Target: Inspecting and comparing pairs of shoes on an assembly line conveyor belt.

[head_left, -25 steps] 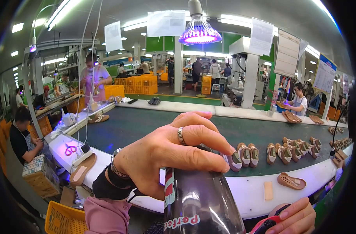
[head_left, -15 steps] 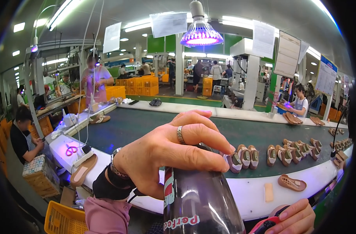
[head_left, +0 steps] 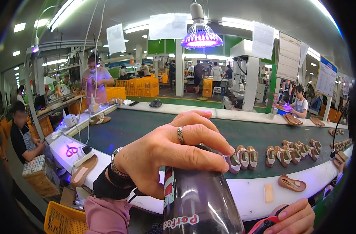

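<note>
Dark, glossy and see-through, a bottle (head_left: 201,199) stands in front of the chest, its base cut off by the lower edge of the view. Around its top the left hand (head_left: 162,150) is clasped from above, fingers bent and gripping, with a patterned ring (head_left: 180,135) on one of them and black bands and a bracelet at the wrist, above a pink sleeve (head_left: 107,215). At lower right, the right hand (head_left: 293,218) has its fingers curled on a red-and-black object (head_left: 260,226), too cropped to identify.

Beyond the bottle runs a white worktop (head_left: 242,191), bearing a beige block (head_left: 268,193) and a brown openwork sole (head_left: 289,183) to the right; a long tan sole (head_left: 84,171) and pink-handled scissors (head_left: 71,151) lie to the left. Past it, a dark green belt (head_left: 162,117) carries rows of brown-and-white shoes (head_left: 283,155) on the right and more shoes near its far left corner. A yellow basket (head_left: 63,216) sits below on the left. Overhead hangs a purple-glowing lamp (head_left: 202,35). Farther out are a seated person (head_left: 24,130), a standing co-worker in a pink apron (head_left: 95,82) and stacked orange crates (head_left: 141,85).
</note>
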Tool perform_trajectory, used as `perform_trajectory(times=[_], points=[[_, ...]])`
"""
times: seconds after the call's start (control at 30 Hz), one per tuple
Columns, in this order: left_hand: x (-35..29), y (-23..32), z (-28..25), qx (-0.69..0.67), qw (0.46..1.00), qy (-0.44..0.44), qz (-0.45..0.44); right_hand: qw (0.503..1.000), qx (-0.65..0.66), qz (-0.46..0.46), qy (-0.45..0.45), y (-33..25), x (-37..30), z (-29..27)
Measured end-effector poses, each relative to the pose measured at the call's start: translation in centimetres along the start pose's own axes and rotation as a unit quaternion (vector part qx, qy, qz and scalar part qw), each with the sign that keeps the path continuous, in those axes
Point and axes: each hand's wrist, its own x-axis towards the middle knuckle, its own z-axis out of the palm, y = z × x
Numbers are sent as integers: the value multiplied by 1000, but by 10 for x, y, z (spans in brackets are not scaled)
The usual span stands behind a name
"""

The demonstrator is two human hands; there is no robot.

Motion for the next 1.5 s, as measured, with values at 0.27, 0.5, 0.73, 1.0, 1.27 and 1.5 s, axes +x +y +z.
perform_trajectory(times=[0.27, 0.5, 0.73, 1.0, 1.27, 1.5], points=[[6, 3, 2, -5, 1000, -2, 6, 999, 9, -2, -40, -3, 3, -13], [11, 9, 2, 1, 1000, 3, 13, 998, 14, 0, -65, -7, 5, -22], [13, 12, 3, -3, 1000, 7, 3, 1000, 10, -4, -27, -9, 2, -16], [16, 10, 5, 3, 1000, 7, 8, 999, 5, -2, -32, -6, 3, -19], [19, 11, 5, 1, 1000, -2, 5, 998, 9, -2, -55, -6, 4, -27], [19, 11, 7, -6, 1000, 4, 23, 998, 15, 2, -62, -9, 4, -29]])
